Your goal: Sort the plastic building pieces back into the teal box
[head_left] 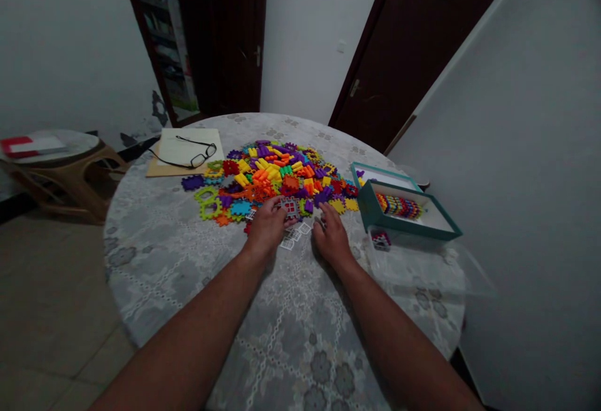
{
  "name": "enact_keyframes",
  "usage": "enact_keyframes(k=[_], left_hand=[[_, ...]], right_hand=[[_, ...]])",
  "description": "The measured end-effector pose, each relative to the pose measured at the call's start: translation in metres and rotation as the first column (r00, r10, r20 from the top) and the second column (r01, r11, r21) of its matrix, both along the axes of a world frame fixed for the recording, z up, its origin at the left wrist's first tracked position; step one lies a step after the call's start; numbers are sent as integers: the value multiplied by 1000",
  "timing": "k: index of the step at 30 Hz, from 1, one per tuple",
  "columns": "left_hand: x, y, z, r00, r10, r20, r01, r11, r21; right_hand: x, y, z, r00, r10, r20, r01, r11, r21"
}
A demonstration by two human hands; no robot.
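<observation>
My left hand (267, 226) is closed on a grey toothed building tile (289, 206) with a window-like grid, red showing through its openings. Right of it my right hand (331, 233) has its fingers apart at the front edge of the pile, nothing visible in them. Between the hands, white window-shaped pieces (295, 236) lie on the tablecloth. Just beyond both hands spreads a heap of colourful plastic building pieces (270, 173), with toothed tiles and short connectors. A small purple connector (308, 206) lies right of the grey tile.
On the left, eyeglasses (198, 159) rest on papers (169, 139). A green box (410, 211) at the right holds a row of colourful pieces. Before it are a small clear container (380, 240) and a transparent plastic sheet or lid (417, 267). The round table (277, 348) has a patterned cloth.
</observation>
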State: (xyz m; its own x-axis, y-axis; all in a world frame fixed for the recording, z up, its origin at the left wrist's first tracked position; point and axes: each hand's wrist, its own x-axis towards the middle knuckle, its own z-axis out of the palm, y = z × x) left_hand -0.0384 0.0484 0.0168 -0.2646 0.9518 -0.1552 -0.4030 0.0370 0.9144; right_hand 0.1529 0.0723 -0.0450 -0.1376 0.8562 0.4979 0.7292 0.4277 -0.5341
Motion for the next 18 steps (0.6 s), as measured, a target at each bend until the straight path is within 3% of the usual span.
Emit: enact_keyframes(k=[3, 9, 14, 18], left_hand=[[-3, 3, 0, 999, 29, 35, -29, 1000, 10], [-5, 8, -6, 998, 60, 8, -60, 998, -9], [-5, 7, -5, 999, 32, -34, -32, 999, 1], [-5, 6, -5, 991, -24, -132, 28, 999, 27]], right_hand=[[-3, 14, 4, 995, 26, 99, -25, 1000, -11], [-14, 40, 28, 922, 205, 329, -171, 977, -131], [-14, 40, 25, 945, 83, 316, -43, 990, -131], [-6, 28, 20, 967, 114, 229, -86, 988, -128]])
